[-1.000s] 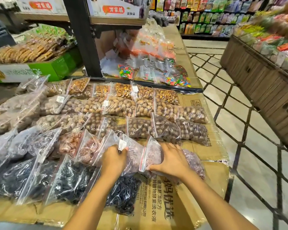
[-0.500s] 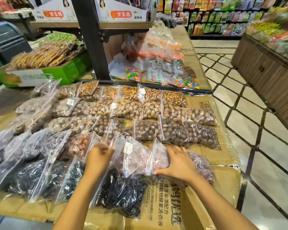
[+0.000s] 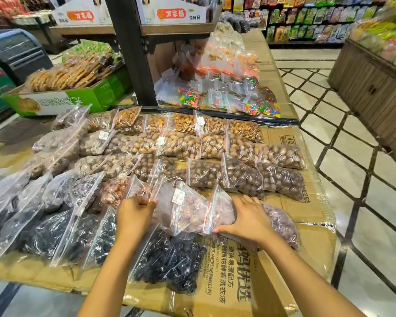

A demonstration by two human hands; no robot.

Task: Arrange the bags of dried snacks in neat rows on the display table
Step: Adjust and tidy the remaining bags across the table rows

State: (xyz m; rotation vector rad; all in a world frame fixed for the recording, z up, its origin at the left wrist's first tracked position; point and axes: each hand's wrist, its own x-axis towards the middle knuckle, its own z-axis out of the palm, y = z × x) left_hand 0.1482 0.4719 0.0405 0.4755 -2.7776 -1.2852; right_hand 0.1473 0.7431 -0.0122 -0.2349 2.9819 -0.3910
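Note:
Clear zip bags of nuts and dried fruit lie in overlapping rows on the cardboard-covered display table [image 3: 311, 252]. My left hand [image 3: 134, 216] is closed on the top edge of a pale pinkish snack bag [image 3: 188, 209] with a white price label. My right hand [image 3: 247, 219] presses and grips the neighbouring pinkish bag [image 3: 220, 209] at its right side. Behind my right hand lies a purple-tinted bag [image 3: 281, 223]. A bag of black dried fruit [image 3: 169, 259] lies below my hands, at the front. Brown nut bags [image 3: 238, 175] fill the rows behind.
A dark steel shelf post [image 3: 133, 56] rises at the table's back. A green box of biscuits [image 3: 69, 94] sits back left, bags of coloured sweets [image 3: 256, 106] back right. A tiled aisle [image 3: 352, 179] runs along the right, by a wooden display bin [image 3: 370, 88].
My left hand has slid left from the middle of the pinkish bags to their left edge and taken hold of a bag's top. The right hand stays in place.

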